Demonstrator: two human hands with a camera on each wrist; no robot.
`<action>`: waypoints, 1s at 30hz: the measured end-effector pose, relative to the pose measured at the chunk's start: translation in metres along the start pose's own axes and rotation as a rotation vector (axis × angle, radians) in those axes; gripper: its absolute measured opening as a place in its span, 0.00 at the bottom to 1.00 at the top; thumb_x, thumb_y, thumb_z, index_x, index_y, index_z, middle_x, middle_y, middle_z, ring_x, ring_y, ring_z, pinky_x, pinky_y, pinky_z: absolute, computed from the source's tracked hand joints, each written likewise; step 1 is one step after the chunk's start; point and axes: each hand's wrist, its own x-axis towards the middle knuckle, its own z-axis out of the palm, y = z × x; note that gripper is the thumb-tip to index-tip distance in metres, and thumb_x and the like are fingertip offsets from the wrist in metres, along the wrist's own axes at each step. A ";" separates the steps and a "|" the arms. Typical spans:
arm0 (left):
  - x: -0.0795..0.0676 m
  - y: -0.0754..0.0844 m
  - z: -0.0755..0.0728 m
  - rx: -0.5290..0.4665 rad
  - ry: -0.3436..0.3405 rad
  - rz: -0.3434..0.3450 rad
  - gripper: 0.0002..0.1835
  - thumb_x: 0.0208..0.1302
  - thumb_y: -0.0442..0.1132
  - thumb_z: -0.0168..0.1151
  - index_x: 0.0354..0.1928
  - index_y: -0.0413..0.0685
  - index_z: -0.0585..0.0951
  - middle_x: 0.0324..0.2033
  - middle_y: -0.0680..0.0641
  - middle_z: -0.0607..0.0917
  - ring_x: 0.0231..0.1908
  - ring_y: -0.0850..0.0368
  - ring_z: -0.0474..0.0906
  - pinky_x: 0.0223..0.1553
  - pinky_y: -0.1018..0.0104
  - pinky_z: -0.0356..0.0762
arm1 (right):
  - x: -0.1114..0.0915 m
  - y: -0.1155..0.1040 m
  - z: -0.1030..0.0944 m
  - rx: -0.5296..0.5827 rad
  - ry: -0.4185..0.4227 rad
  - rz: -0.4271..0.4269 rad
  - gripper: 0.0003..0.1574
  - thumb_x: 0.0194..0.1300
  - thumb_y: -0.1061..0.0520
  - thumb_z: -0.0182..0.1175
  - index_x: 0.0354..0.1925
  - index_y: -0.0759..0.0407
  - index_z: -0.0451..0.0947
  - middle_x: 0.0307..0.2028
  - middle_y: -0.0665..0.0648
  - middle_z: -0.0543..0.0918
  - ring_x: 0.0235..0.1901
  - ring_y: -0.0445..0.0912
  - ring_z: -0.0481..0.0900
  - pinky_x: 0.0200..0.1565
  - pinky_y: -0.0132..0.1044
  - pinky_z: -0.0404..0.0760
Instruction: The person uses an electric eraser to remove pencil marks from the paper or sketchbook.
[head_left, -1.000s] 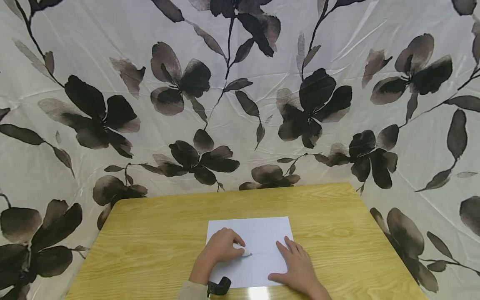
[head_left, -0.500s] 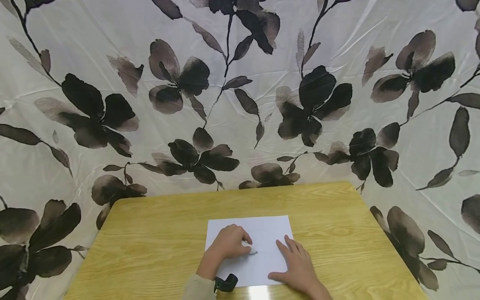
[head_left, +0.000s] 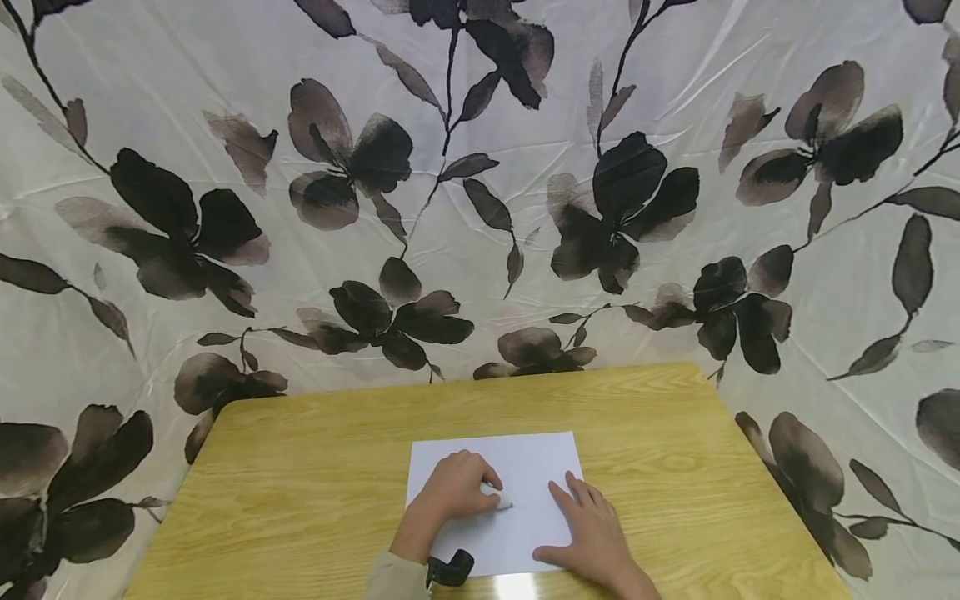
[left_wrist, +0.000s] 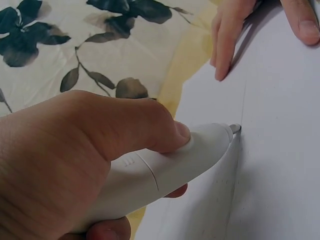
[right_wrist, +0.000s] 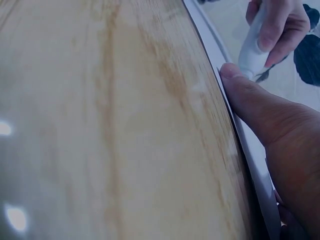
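A white sheet of paper (head_left: 525, 457) lies on the wooden table. In my left hand (head_left: 456, 490) I grip a thick white pen-shaped tool (left_wrist: 207, 147), the thumb lying on a raised button. Its small metal tip touches the paper near the middle. A thin line runs across the sheet past the tip; whether it is drawn or cut I cannot tell. My right hand (head_left: 591, 533) rests on the paper's right part with fingers spread. Its thumb (right_wrist: 250, 95) presses close to the sheet's near edge in the right wrist view.
The pale wooden table (head_left: 300, 483) surrounds the paper. A black wrist camera (head_left: 452, 568) sits on the left wrist above the sheet's near edge. Behind the table hangs a white cloth (head_left: 480, 250) printed with dark flowers.
My left hand moved a little to the right across the paper with the white tool, then stayed about in place over the last half second. The right hand kept its position.
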 end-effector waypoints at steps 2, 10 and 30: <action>0.000 0.000 0.000 -0.009 -0.002 -0.006 0.04 0.50 0.45 0.70 0.29 0.59 0.90 0.28 0.63 0.86 0.24 0.66 0.70 0.30 0.67 0.68 | 0.000 -0.001 -0.001 -0.001 -0.001 -0.003 0.66 0.40 0.16 0.60 0.68 0.53 0.68 0.69 0.64 0.62 0.66 0.62 0.60 0.59 0.64 0.60; -0.005 -0.002 -0.001 -0.005 0.010 -0.027 0.04 0.49 0.44 0.71 0.29 0.58 0.90 0.28 0.62 0.86 0.25 0.66 0.70 0.28 0.67 0.68 | -0.001 0.000 0.002 0.000 0.011 -0.008 0.66 0.40 0.15 0.60 0.67 0.53 0.69 0.69 0.64 0.63 0.65 0.62 0.61 0.58 0.65 0.60; 0.002 0.004 0.002 -0.001 0.000 -0.004 0.04 0.49 0.45 0.70 0.29 0.58 0.90 0.27 0.61 0.86 0.21 0.66 0.68 0.27 0.67 0.67 | 0.001 0.002 0.002 0.004 -0.004 -0.005 0.67 0.40 0.15 0.58 0.69 0.52 0.68 0.69 0.64 0.62 0.66 0.61 0.60 0.59 0.65 0.59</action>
